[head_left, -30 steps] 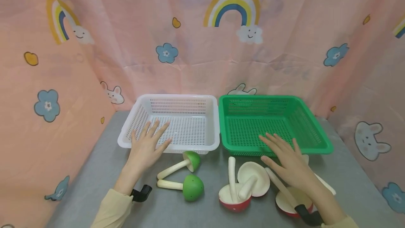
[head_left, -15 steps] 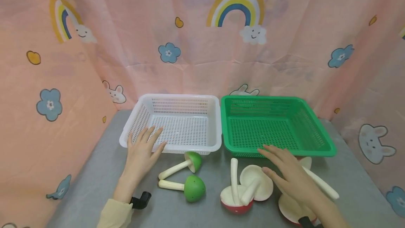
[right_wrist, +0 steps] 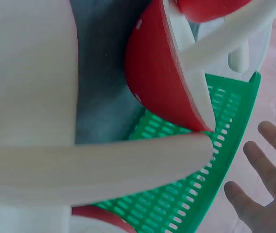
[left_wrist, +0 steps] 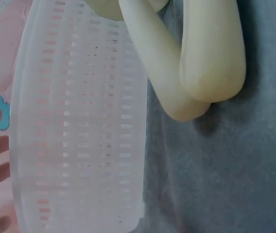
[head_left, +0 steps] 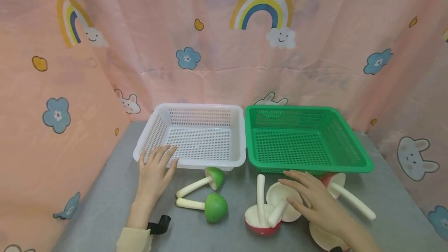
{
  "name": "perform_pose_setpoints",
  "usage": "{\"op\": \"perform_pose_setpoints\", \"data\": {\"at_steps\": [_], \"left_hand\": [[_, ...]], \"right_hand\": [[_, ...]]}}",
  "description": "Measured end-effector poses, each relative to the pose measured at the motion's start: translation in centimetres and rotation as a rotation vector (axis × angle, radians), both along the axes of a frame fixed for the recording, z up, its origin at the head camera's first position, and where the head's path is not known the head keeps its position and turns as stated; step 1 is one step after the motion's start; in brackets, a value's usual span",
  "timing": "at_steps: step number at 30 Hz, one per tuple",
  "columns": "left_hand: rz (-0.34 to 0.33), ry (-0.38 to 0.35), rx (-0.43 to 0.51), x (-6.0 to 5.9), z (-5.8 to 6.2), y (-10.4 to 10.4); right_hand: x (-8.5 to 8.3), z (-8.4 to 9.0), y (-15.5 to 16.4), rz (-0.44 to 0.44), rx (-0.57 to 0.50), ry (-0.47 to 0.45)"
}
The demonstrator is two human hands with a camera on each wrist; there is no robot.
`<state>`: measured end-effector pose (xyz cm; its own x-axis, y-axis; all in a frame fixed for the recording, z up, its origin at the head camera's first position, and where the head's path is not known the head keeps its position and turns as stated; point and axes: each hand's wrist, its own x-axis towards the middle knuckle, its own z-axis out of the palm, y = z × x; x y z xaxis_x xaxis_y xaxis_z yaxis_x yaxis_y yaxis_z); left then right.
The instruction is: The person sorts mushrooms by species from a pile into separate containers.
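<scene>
My left hand (head_left: 154, 176) hovers with spread fingers at the front rim of the white basket (head_left: 189, 163), holding nothing. To its right lie two green-capped toy mushrooms, one (head_left: 216, 207) nearer me and one (head_left: 217, 178) behind it. My right hand (head_left: 315, 199) hangs with loose fingers above several red-capped toy mushrooms, in front of the green basket (head_left: 308, 166). One red mushroom (head_left: 263, 221) lies to its left against another (head_left: 287, 197); one (head_left: 353, 201) shows to its right. Another (head_left: 323, 238) is partly hidden below the hand. In the right wrist view a red cap (right_wrist: 162, 68) shows large.
Both baskets stand side by side at the back of the grey table (head_left: 196, 240). A pink patterned cloth (head_left: 217, 81) hangs behind them and down both sides. Black straps (head_left: 159, 224) sit on the wrists.
Both hands have drawn back toward me from over the baskets. My right hand has come down over the red mushrooms, and the left sits slightly lower at the white basket's rim.
</scene>
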<state>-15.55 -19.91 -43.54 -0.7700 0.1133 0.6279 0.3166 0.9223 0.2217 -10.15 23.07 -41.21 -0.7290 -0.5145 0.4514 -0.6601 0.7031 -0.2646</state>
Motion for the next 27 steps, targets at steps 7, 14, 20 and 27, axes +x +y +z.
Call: {"op": "perform_pose_setpoints", "data": {"at_steps": [7, 14, 20, 27], "left_hand": [[0.006, 0.065, 0.037, 0.0, -1.0, 0.0], [0.017, 0.114, 0.077, 0.1, -1.6, -0.4], [0.033, 0.144, 0.115, 0.2, -2.0, -0.6], [0.044, 0.16, 0.121, 0.2, -2.2, -0.5]], "right_hand": [[0.1, -0.9, -0.1, 0.103, 0.009, 0.053], [0.2, -1.6, -0.2, 0.204, 0.006, 0.067], [0.3, -1.7, -0.5, 0.217, 0.054, 0.013], [0.1, -1.9, -0.8, 0.285, 0.05, 0.057]]}}
